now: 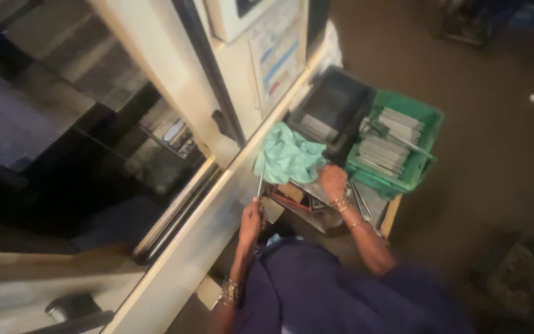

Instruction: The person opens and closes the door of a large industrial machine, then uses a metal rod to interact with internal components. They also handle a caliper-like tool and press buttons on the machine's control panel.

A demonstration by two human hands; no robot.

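At the bottom centre of the frame, your dark blue garment fills the foreground, with stacked metal bangles on your left wrist at the lower middle. Just above, your left hand is closed around the lower end of a thin, straight metal rod, which points up the frame toward a crumpled pale teal cloth. To the right of centre, your right hand rests palm down, with fingers curled, at the cloth's lower right edge; whether it grips anything cannot be told through the blur. Thin bracelets circle that wrist. Beneath and between both hands lies a small cluttered work surface holding flat metal pieces and a tan cardboard scrap. Further up and right, a green plastic crate holds stacked rows of thin grey metal plates. Just left of it, a black plastic tray carries a smaller bundle of similar plates. The left half of the frame is taken by a large cream-coloured machine housing with a dark window and a black handle. A dim brown floor spreads across the upper right.
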